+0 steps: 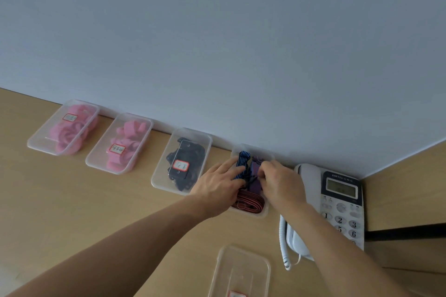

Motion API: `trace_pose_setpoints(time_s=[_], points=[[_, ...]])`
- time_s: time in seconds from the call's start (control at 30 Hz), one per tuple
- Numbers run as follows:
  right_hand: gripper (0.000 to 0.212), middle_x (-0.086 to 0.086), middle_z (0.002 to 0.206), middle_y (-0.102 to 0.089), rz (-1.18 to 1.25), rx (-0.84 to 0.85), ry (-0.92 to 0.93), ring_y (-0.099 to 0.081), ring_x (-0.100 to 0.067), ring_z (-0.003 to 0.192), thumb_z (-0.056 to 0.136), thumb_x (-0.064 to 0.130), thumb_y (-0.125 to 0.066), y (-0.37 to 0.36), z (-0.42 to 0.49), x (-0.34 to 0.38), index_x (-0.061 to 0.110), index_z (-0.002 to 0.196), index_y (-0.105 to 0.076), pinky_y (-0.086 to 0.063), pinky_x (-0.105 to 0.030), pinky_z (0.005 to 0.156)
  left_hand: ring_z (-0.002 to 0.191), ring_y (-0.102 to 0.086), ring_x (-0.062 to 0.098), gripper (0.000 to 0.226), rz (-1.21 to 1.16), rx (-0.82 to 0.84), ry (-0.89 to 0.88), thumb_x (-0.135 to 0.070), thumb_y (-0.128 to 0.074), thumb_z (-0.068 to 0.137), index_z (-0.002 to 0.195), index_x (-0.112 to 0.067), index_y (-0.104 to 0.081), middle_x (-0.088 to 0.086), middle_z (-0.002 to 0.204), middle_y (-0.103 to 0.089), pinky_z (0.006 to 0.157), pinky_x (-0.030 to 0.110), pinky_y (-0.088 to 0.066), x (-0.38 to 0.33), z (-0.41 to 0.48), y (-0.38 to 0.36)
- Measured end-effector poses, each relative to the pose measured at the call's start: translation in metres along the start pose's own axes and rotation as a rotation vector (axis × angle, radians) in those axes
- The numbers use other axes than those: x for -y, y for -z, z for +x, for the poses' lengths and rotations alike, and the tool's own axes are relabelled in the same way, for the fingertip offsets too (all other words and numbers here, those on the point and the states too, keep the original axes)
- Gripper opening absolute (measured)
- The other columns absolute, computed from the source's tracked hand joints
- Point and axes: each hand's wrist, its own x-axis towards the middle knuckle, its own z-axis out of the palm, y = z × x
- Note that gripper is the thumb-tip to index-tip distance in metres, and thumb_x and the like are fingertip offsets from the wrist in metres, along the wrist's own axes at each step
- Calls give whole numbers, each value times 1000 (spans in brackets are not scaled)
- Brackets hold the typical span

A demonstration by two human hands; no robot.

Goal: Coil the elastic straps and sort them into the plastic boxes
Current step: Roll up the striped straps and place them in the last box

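Note:
An open clear box (267,207) by the wall holds coiled straps: a blue-striped one (242,161), a purple one (255,185) and a red-striped one (248,202). My left hand (218,184) lies over the box's left side, fingers stretched onto the blue strap. My right hand (281,182) reaches in from the right, its fingers curled over the purple strap; the grip itself is hidden. A loose clear lid (241,270) lies on the desk nearer me.
Three lidded boxes line the wall to the left: two with pink straps (64,128) (120,143), one with black straps (182,160). A white desk phone (337,210) with a coiled cord sits right of the open box. A wooden panel (405,188) closes the right side.

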Motion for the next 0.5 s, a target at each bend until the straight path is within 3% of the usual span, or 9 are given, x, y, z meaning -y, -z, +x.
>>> trace_pose_setpoints(time_s=[0.1, 0.2, 0.3, 0.37, 0.43, 0.5], points=[[16, 1, 72, -61, 9, -223, 67, -60, -24, 64, 72, 13, -78, 5, -5, -1, 15, 73, -62, -41, -29, 50, 143, -39, 27, 30, 2, 57, -6, -20, -52, 93, 116, -15, -71, 4, 140, -59, 112, 41, -39, 1, 1, -4], [21, -3, 95, -65, 10, -291, 147, -60, -25, 88, 79, 19, -73, 7, -8, -5, 12, 98, -67, -52, -36, 73, 140, -44, 25, 31, -18, 16, 30, -25, -56, 92, 116, -13, -72, 5, 137, -61, 112, 39, -40, -3, 0, -3], [50, -8, 139, -58, -38, -21, 145, -50, -28, 131, 94, 35, -59, 0, -16, -9, 8, 135, -56, -40, -43, 109, 140, -44, 26, 44, -19, -8, 27, -30, -59, 92, 130, -9, -64, 9, 142, -57, 112, 40, -39, -6, 0, -4], [67, -2, 161, -28, -97, 196, 100, -16, -20, 151, 101, 55, -26, -9, -26, -8, 13, 152, -33, -14, -43, 122, 150, -22, 21, 56, 0, 103, 55, -38, -43, 101, 149, -10, -43, 6, 158, -34, 122, 38, -21, -4, 1, -7], [84, 5, 164, 5, -122, 314, 78, 18, -15, 150, 90, 67, 5, -19, -32, -8, 18, 157, -6, 7, -44, 121, 153, 1, 17, 61, 44, 234, 94, -45, -25, 105, 157, -14, -21, 2, 166, -10, 124, 39, -5, -1, 1, -10], [89, 7, 162, 17, -134, 358, 73, 32, -15, 144, 84, 70, 15, -24, -32, -7, 19, 156, 5, 12, -48, 119, 152, 11, 15, 62, 79, 296, 106, -46, -17, 105, 158, -16, -10, -1, 167, 2, 124, 41, 0, 0, 0, -13]])
